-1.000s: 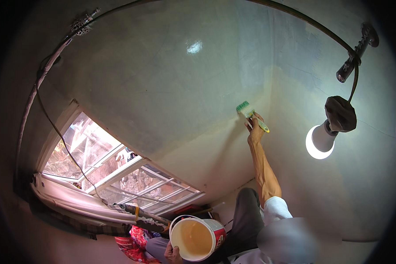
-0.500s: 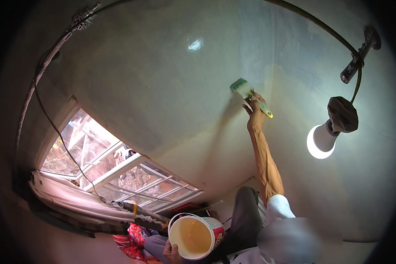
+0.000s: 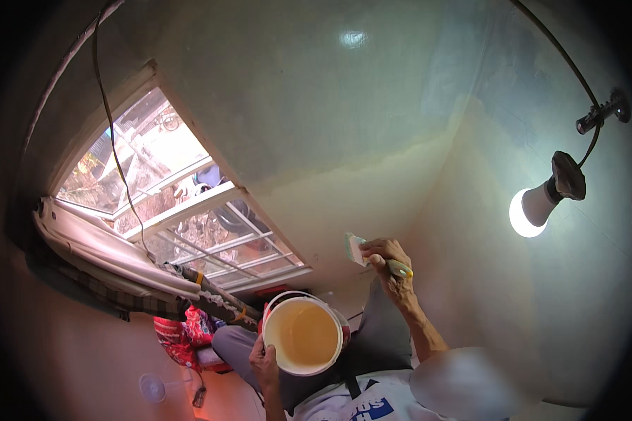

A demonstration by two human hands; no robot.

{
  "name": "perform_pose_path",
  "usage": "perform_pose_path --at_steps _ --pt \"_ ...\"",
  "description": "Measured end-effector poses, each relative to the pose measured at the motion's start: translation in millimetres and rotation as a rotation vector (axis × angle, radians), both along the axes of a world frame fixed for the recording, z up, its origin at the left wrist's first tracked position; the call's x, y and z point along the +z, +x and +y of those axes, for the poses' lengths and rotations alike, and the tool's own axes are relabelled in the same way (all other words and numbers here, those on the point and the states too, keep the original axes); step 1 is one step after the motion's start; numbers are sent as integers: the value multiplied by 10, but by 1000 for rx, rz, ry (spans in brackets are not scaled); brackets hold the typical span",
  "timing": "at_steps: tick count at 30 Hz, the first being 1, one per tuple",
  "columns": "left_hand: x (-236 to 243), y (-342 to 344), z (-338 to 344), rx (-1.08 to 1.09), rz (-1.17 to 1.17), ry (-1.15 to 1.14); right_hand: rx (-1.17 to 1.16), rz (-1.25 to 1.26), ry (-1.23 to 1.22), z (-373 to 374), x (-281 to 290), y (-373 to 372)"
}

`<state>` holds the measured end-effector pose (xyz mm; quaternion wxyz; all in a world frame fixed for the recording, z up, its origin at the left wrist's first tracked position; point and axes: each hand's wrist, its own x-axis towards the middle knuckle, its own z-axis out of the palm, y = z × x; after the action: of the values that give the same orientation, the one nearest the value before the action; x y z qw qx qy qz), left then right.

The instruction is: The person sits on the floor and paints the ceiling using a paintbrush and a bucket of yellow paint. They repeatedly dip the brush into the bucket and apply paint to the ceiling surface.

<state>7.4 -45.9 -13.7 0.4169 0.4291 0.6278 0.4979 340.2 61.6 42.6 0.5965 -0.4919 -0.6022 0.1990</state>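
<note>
A paintbrush (image 3: 357,249) with pale green bristles and a yellow-tipped handle is in my right hand (image 3: 393,270), held in front of the lower wall, between the bucket and the bulb. My left hand (image 3: 265,361) grips the left side of a white bucket (image 3: 340,330) of cream-yellow liquid over my lap. The wall (image 3: 309,105) beyond is glossy grey-green above, with a paler cream band lower down.
A paned window (image 3: 196,224) is at the left, with rolled cloth (image 3: 98,249) along it and a hanging wire across it. A lit bulb (image 3: 527,214) hangs from a cable at the right, below a dark bracket (image 3: 604,112). Red patterned fabric (image 3: 175,333) and a small fan (image 3: 152,387) sit low left.
My right hand with the brush has come down from high on the wall toward the bucket. My left hand and the bucket appear higher in view, and the whole view has shifted.
</note>
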Motion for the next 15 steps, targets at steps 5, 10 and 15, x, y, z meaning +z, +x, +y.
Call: perform_pose_path --at_steps 5,10,15 --pt "-12 -12 -45 -35 2 12 431 -94 337 -168 1088 -313" --pt "172 98 -37 -43 -5 -38 682 59 683 -456 2002 -497" --pt "177 98 -47 -52 7 12 103 643 98 -909 2465 -988"
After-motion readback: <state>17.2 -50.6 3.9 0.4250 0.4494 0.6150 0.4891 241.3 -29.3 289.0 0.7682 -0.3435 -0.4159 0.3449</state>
